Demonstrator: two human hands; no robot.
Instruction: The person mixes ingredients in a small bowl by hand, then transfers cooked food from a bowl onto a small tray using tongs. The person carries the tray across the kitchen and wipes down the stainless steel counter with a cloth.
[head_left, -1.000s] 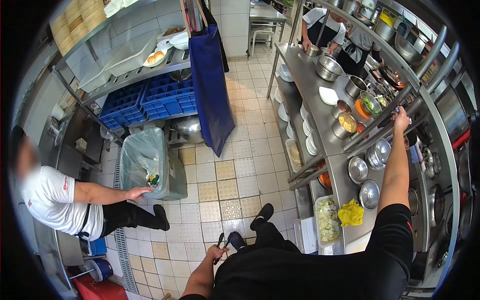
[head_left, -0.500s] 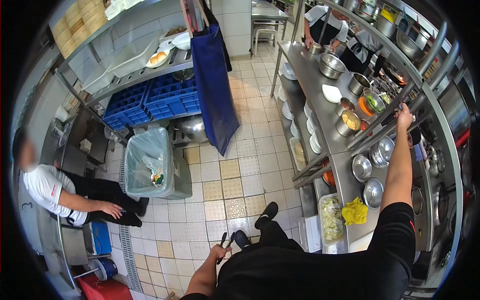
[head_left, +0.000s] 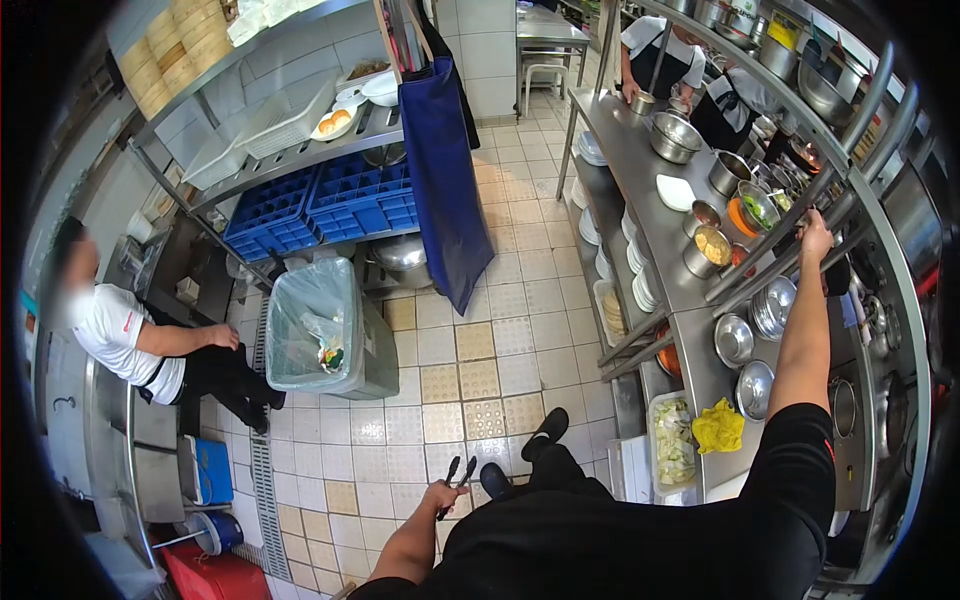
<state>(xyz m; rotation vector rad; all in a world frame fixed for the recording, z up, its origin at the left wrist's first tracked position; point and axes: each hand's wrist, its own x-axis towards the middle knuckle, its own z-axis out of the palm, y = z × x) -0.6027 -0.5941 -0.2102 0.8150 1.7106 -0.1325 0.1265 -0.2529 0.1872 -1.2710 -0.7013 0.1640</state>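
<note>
My left hand is closed around a pair of dark tongs, held low over the tiled floor with the two arms of the tongs spread apart. My right arm stretches out to the upper right. There my right hand is closed at the metal rails of the shelf frame; what its fingers grip is too small to make out. Close by are a pot of yellow food and a bowl of greens. Metal bowls and a yellow cloth lie nearer my body.
A lined bin stands left of centre, below blue crates. A blue cover hangs from the shelf. One person is at the far left; two others work behind the steel counter. Chopped cabbage fills a container.
The person at the left has stepped back from the bin and withdrawn a hand from it. The view has shifted slightly. My hands keep nearly the same pose.
</note>
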